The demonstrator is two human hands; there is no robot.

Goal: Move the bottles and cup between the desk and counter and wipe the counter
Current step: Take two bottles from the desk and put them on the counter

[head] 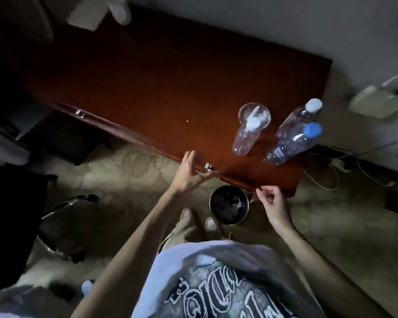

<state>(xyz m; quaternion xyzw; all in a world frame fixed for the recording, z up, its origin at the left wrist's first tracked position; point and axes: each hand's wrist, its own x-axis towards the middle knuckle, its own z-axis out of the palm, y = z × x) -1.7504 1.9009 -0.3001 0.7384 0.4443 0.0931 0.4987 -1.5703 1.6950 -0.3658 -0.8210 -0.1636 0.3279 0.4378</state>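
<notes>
A dark red-brown wooden desk (170, 83) is seen from above in a dim room, with a pale wall behind its far edge and a patterned beige carpet (129, 180) below its near edge. Two small metal knobs are fixed along the near edge. At the right end of the desk, a clear plastic cup (254, 114) is placed, and a clear bottle with a white cap (245, 138) stands just in front of it, partly covering it. Whether anything is in the cup cannot be told. Nearer to the right edge, a second white-capped bottle (299, 117) and a blue-capped bottle (292, 143) are set close together; the label on the blue-capped one is too blurred to be read. A white cloth (85, 16) lies at the far left corner. On the floor, just under the near edge, a round metal bin (229, 204) with a dark liner is found. The left hand (190, 174) is held at the near edge, fingers loosely spread, holding nothing. The right hand (274, 201) is half curled near the near right corner, also empty. The print on the shirt cannot be read.
</notes>
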